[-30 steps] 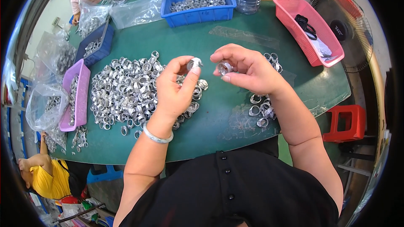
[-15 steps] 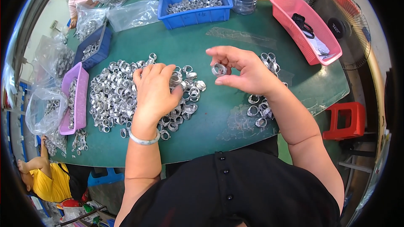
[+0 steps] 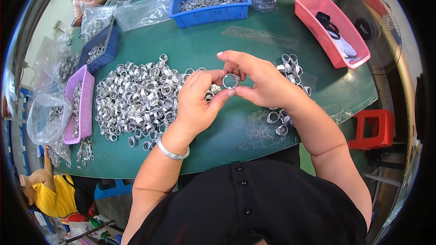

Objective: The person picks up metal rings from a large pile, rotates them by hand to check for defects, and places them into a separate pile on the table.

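Note:
A silver metal ring (image 3: 230, 81) is held upright between my hands, over the middle of the table. My right hand (image 3: 265, 79) grips it between the thumb and the curled fingers, with the index finger stretched out above. From the left, my left hand (image 3: 197, 100) closes on the same ring with thumb and index finger; a pale bangle (image 3: 172, 149) circles that wrist. A large heap of similar rings (image 3: 136, 95) lies to the left, its right end partly hidden by my left hand. Beneath my right hand and forearm is a smaller group of rings (image 3: 290, 67).
A blue bin (image 3: 211, 18) with rings stands at the back, a dark blue bin (image 3: 109, 52) and purple basket (image 3: 86, 109) at left. Far right are a pink basket (image 3: 336, 50), a fan (image 3: 381, 27) and a red stool (image 3: 377, 127). Two other people sit at left.
My left hand has moved right, from the heap to the ring in my right hand, and now touches it. The ring has turned and come slightly lower. The person at the back has leaned forward.

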`<move>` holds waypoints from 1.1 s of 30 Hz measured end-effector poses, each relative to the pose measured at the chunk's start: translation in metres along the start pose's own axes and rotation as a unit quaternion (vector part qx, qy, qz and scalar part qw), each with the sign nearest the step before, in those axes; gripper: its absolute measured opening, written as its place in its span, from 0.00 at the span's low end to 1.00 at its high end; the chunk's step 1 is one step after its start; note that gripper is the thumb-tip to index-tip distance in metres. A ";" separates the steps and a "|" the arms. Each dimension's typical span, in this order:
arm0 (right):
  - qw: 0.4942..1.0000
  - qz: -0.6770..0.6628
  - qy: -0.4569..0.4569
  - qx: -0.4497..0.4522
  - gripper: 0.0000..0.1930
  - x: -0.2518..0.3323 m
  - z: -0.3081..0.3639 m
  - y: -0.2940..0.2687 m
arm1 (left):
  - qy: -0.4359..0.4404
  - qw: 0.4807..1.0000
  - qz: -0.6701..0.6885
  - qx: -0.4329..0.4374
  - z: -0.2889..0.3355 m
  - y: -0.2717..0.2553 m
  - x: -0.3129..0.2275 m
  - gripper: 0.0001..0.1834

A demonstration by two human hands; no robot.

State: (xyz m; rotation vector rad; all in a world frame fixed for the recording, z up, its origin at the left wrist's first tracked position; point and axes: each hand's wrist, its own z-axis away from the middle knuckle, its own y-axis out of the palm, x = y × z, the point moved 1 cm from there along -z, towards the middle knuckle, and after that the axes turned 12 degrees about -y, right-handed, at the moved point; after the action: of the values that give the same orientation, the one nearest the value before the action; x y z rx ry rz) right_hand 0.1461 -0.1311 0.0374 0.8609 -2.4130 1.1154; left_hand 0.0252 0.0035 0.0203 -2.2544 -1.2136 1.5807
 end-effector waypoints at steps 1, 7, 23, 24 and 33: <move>1.000 0.005 -0.006 -0.001 0.34 0.000 0.000 0.000 | -0.001 1.000 0.000 -0.003 0.000 0.000 -0.001 0.17; 0.999 -0.029 0.013 -0.029 0.35 0.000 0.001 -0.002 | -0.042 0.998 0.051 -0.004 0.001 0.000 0.006 0.16; 0.998 -0.026 -0.008 -0.050 0.30 -0.002 0.002 -0.005 | -0.197 0.908 0.359 0.087 0.005 0.005 0.013 0.15; 0.998 -0.022 -0.008 -0.056 0.28 -0.001 0.002 -0.005 | -0.198 0.908 0.358 0.087 0.005 0.004 0.013 0.15; 0.997 -0.002 -0.015 -0.074 0.22 -0.003 0.003 -0.006 | -0.285 0.708 0.622 0.176 0.005 0.003 0.019 0.15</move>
State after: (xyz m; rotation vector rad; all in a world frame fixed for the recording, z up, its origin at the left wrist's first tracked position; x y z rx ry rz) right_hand 0.1523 -0.1349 0.0370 0.8391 -2.4802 0.9144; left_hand 0.0248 0.0127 0.0031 -2.3534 0.9644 2.6499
